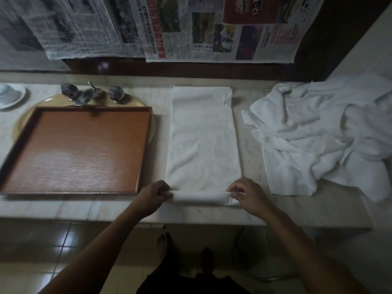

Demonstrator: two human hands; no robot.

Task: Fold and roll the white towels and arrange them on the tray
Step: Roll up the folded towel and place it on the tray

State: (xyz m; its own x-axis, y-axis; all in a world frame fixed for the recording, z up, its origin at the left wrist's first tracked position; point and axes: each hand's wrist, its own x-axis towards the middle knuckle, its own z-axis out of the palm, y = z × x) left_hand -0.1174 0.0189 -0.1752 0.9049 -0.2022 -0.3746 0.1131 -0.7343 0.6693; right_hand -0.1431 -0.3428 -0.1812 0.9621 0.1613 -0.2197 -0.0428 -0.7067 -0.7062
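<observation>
Towel, near end seemingly pinched between both hands.

Dim room: newspapers cover the wall above a marble counter, tiled floor.

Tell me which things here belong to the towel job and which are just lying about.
Job: folded towel, its near end gripped by left hand and right hand; towel pile; tray.
Lying about: taps; dish; newspapers.
</observation>
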